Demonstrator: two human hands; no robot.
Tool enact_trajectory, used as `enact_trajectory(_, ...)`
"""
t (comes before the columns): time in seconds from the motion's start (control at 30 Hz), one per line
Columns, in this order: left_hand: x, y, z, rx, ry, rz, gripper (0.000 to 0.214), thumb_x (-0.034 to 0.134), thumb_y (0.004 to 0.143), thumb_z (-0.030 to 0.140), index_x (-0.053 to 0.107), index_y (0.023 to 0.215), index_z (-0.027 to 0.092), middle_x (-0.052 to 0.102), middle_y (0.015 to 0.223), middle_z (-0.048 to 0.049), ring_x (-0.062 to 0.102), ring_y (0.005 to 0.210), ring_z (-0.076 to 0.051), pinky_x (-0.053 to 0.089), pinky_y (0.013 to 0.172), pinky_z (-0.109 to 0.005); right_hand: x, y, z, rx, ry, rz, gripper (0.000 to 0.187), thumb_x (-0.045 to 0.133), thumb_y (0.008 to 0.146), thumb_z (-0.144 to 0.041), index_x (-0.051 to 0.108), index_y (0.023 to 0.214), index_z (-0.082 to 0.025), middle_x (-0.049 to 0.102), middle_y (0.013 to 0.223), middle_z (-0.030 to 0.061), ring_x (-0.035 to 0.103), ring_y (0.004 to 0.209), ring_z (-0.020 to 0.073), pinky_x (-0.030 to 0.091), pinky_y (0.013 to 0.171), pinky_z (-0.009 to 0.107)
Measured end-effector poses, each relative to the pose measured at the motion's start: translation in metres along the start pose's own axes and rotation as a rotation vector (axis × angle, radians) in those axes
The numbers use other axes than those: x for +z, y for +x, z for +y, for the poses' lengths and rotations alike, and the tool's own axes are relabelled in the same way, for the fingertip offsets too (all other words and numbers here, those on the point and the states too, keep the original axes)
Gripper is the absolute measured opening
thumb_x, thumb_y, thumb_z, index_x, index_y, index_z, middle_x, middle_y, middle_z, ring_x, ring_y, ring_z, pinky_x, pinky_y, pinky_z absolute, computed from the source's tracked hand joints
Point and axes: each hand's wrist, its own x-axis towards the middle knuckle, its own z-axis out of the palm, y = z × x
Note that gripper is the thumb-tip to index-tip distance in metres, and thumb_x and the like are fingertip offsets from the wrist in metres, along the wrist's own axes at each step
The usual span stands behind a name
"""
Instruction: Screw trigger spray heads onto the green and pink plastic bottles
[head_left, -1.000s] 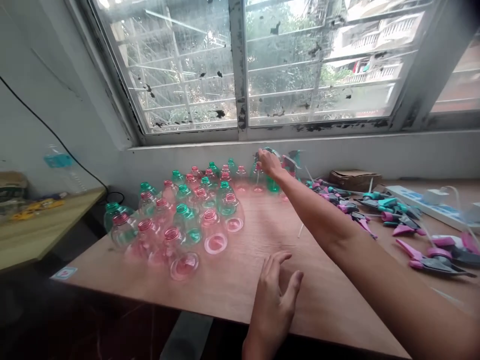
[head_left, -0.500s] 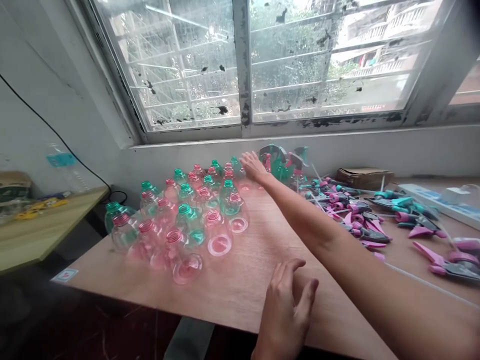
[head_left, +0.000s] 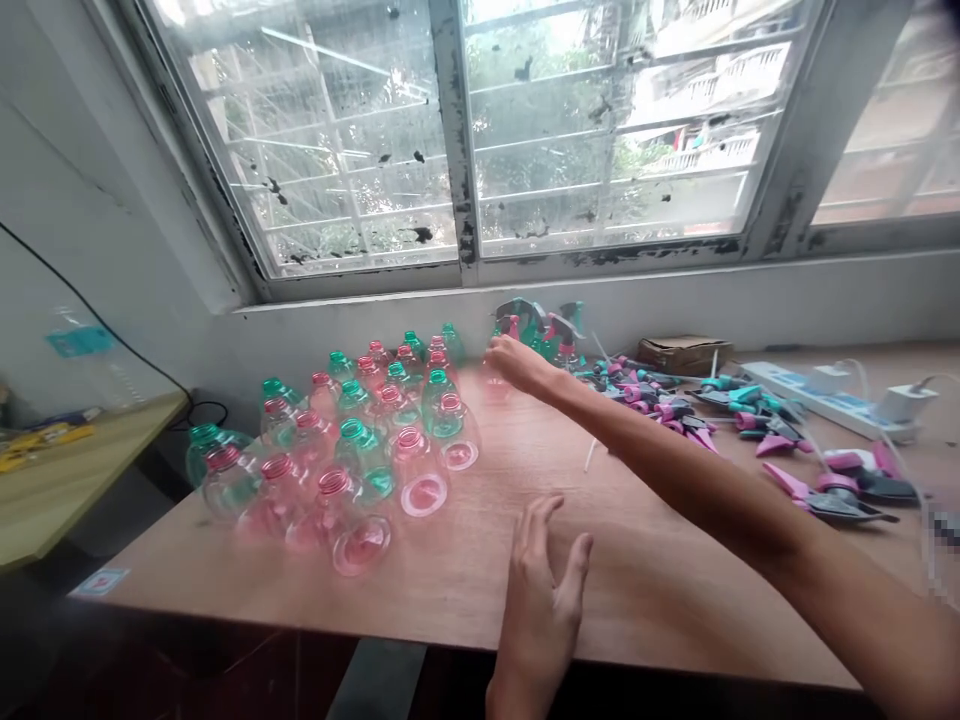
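Note:
My left hand (head_left: 538, 590) hovers low over the front of the table (head_left: 645, 590), with thumb and fingers apart and nothing in it. Far across the table, my right hand (head_left: 508, 358) is closed beside the assembled spray bottles (head_left: 559, 335) near the wall. A faint pink, clear shape shows just below that hand, but what the fingers hold is hidden. To the left stand rows of open-necked pink bottles (head_left: 411, 465) and green bottles (head_left: 361, 450), all see-through.
Pink-and-grey trigger sprayer heads (head_left: 682, 410) lie in a loose pile on the right. Behind them are a cardboard box (head_left: 679, 353) and a white power strip (head_left: 817, 395) with plugs and cables. A window (head_left: 600, 130) rises above the back edge.
My right hand has gone from spread fingers to closed, slightly lower at the back. My left hand stays open. The whole view has shifted a little to the right.

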Motion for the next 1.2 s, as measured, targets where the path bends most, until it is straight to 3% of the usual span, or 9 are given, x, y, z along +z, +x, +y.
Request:
enact_trajectory(0.07,0.002,0.002,-0.004,-0.056,-0.056,0.081,0.047,0.058,0.094,0.036,0.045,0.138,0.026,0.050,0.143,-0.0097,0.046,0.135,-0.029,0.034,0.114,-0.046,-0.015,-0.040,-0.001,-0.017,0.000,0.067,0.019,0.052,0.099,-0.014,0.070,0.098,-0.010,0.069,0.107,0.0148,0.064,0.101,0.0257,0.052,0.089,0.039)
enact_trajectory(0.2,0.001,0.004,-0.009,-0.142,-0.266,0.212,0.067,0.060,0.090,0.049,0.030,0.145,0.024,0.040,0.149,-0.0150,0.040,0.140,-0.032,0.031,0.116,-0.048,-0.038,-0.132,-0.017,-0.021,0.080,0.188,0.023,0.045,0.103,-0.024,0.065,0.109,-0.013,0.066,0.104,0.0110,0.064,0.091,0.0206,0.052,0.082,0.031)
enact_trajectory(0.43,-0.001,0.006,-0.002,-0.154,-0.313,0.168,0.095,0.084,0.071,0.039,0.026,0.145,0.035,0.036,0.153,-0.0092,0.041,0.139,-0.033,0.035,0.113,-0.049,-0.051,-0.244,-0.057,0.107,0.622,0.296,0.011,0.052,0.100,-0.028,0.061,0.097,-0.023,0.062,0.097,0.0047,0.062,0.075,0.0176,0.052,0.073,0.031)
enact_trajectory(0.57,0.001,0.007,-0.006,-0.126,-0.248,0.104,0.089,0.086,0.068,0.035,0.036,0.141,0.030,0.051,0.140,-0.0088,0.051,0.129,-0.030,0.037,0.112,-0.047,-0.029,-0.270,-0.030,0.286,0.614,0.212,0.027,0.033,0.104,-0.035,0.056,0.114,-0.026,0.069,0.102,0.0070,0.069,0.077,0.0211,0.058,0.070,0.035)
enact_trajectory(0.67,0.001,0.008,-0.011,-0.111,-0.195,0.084,0.085,0.084,0.070,0.037,0.038,0.141,0.027,0.055,0.135,-0.0095,0.055,0.125,-0.028,0.040,0.110,-0.045,0.004,-0.288,0.006,0.354,0.240,0.183,0.032,0.041,0.099,-0.031,0.056,0.124,-0.020,0.063,0.131,0.0197,0.057,0.123,0.0395,0.052,0.094,0.058)
enact_trajectory(0.73,0.000,0.008,-0.011,-0.105,-0.157,0.065,0.082,0.082,0.072,0.040,0.039,0.140,0.026,0.055,0.133,-0.0101,0.056,0.123,-0.028,0.042,0.108,-0.045,0.026,-0.302,0.022,0.392,0.076,0.125,0.032,0.045,0.093,-0.025,0.062,0.119,-0.015,0.061,0.133,0.0258,0.053,0.126,0.0476,0.048,0.095,0.067)
enact_trajectory(0.93,0.003,0.005,-0.003,-0.124,-0.028,0.070,0.079,0.078,0.075,0.046,0.038,0.140,0.026,0.053,0.130,-0.0105,0.059,0.117,-0.027,0.046,0.104,-0.046,0.048,-0.329,0.007,0.369,0.293,0.178,0.043,0.038,0.094,-0.016,0.048,0.136,-0.020,0.060,0.133,0.0178,0.063,0.115,0.0340,0.057,0.091,0.051)
enact_trajectory(1.03,0.004,0.004,0.004,-0.163,0.016,0.056,0.077,0.078,0.072,0.049,0.042,0.136,0.025,0.058,0.119,-0.0090,0.065,0.104,-0.027,0.049,0.098,-0.048,0.032,-0.333,-0.004,0.311,0.438,0.365,0.045,0.047,0.091,-0.015,0.049,0.135,-0.025,0.055,0.134,0.0131,0.058,0.121,0.0305,0.053,0.096,0.046)
enact_trajectory(1.2,0.004,0.004,0.007,-0.122,0.100,-0.007,0.076,0.081,0.070,0.048,0.045,0.132,0.024,0.059,0.122,-0.0099,0.061,0.113,-0.031,0.046,0.102,-0.051,-0.017,-0.337,-0.019,0.602,0.709,1.056,0.039,0.063,0.084,-0.019,0.062,0.122,-0.023,0.060,0.122,0.0085,0.053,0.122,0.0312,0.041,0.103,0.047)
